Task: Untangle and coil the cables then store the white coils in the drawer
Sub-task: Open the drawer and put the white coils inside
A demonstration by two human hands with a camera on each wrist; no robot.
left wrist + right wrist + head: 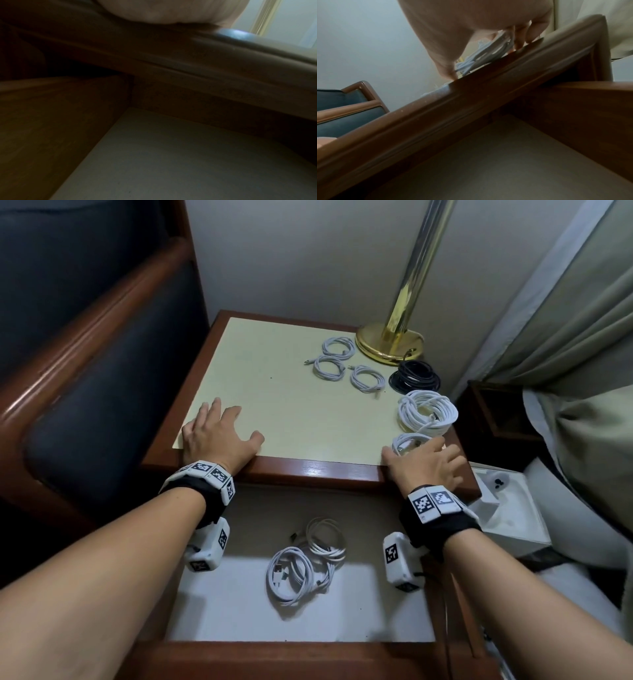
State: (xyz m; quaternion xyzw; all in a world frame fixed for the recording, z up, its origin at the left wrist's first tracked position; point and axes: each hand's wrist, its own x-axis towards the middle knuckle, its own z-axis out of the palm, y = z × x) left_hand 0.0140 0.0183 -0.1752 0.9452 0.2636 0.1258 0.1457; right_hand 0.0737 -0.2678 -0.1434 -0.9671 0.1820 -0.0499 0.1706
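The wooden nightstand's drawer (363, 607) stands pulled out, with two white coils (294, 573) lying overlapped on its floor. On the cream top (274, 392), three small white coils (329, 367) lie at the back, with a black coil (414, 376) and a big white coil (428, 412) to their right. My right hand (416, 453) arches over a small white coil (409, 441) at the front right corner. Its thumb and fingers pinch this coil (488, 54) from both sides. My left hand (233, 422) lies flat on the top's front left, fingers spread, holding nothing.
A brass lamp base (388, 344) stands at the back right of the top. A dark armchair (85, 371) crowds the left side. Curtains (565, 320) and a white box (507, 508) sit to the right. The left wrist view shows only the dim drawer floor (171, 162).
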